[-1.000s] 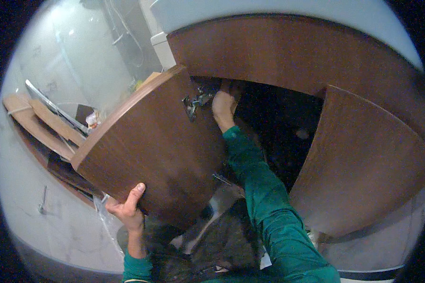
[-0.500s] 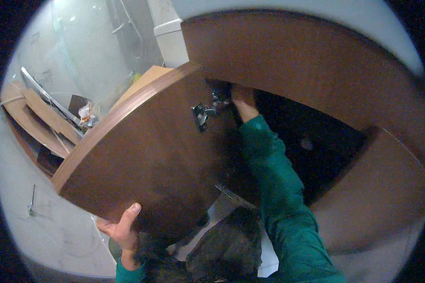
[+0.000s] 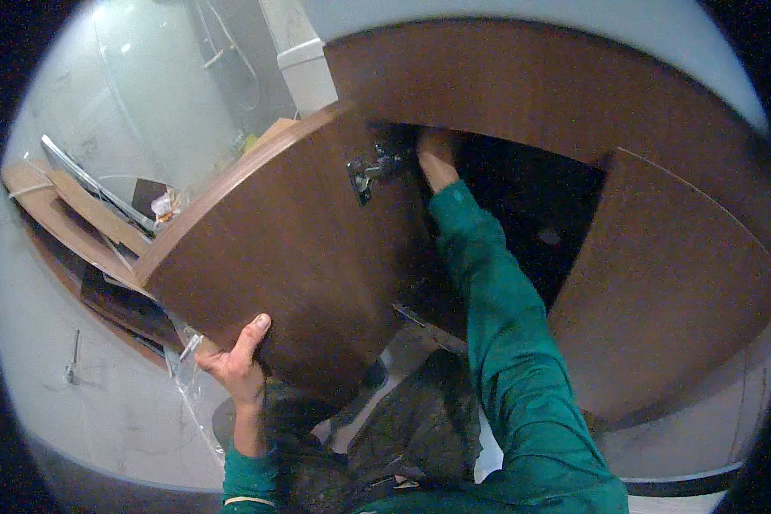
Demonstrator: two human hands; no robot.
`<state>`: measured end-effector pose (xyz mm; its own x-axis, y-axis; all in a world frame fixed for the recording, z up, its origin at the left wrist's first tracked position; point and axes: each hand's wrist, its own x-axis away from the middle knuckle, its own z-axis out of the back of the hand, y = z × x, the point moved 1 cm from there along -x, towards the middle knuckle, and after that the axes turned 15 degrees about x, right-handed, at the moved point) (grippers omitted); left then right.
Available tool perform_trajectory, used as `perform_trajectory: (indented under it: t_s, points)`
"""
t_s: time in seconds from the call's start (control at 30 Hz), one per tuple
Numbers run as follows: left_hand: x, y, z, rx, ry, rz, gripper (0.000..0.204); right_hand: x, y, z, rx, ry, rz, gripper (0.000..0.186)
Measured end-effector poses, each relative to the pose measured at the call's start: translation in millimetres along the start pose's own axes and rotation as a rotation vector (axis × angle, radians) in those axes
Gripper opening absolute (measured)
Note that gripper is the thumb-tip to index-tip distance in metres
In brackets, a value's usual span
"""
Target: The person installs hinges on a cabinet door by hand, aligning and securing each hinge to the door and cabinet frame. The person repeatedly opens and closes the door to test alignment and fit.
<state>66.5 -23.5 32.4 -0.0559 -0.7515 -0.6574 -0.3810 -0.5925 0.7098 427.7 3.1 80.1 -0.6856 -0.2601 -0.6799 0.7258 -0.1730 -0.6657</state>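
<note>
A dark brown cabinet door (image 3: pixel 291 257) hangs open to the left of a brown vanity cabinet (image 3: pixel 531 86). My left hand (image 3: pixel 235 360) grips the door's lower outer edge, thumb on its face. My right hand (image 3: pixel 435 158), in a green sleeve, reaches into the dark cabinet opening right beside the metal hinge (image 3: pixel 370 167) at the door's upper inner corner. Whether it holds anything is hidden in the shadow. A second door (image 3: pixel 659 283) stands open on the right.
Brown wooden panels (image 3: pixel 68 214) lie stacked on the pale tiled floor at the left. A small metal tool (image 3: pixel 73 360) lies on the floor near them. A glass shower screen (image 3: pixel 163 94) stands behind. My knees in dark trousers (image 3: pixel 402 428) are below the opening.
The view has moved closer and shifted right. My left hand has slid along the door's lower edge. My right hand stays at the hinge.
</note>
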Motion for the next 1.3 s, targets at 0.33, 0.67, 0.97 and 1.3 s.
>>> perform_trajectory:
  t_s: [0.33, 0.67, 0.97, 1.3]
  points:
    - [-5.9, -7.5, 1.3, -0.016, 0.026, -0.056, 0.024, 44.2, 12.1, 13.2, -0.234, -0.08, -0.114, 0.037]
    - [-9.8, -2.8, -4.2, 0.021, 0.054, -0.008, 0.026, -17.7, -2.4, -9.0, -0.038, -0.135, 0.014, 0.038]
    - [-17.8, -21.9, 9.3, 0.03, 0.144, 0.099, 0.037, -33.1, 20.7, -49.6, 0.049, -0.175, 0.022, 0.04]
    - [-1.3, 8.4, -17.1, 0.036, 0.082, -0.013, 0.019, 3.5, -6.1, -15.4, -0.078, -0.093, -0.119, 0.041]
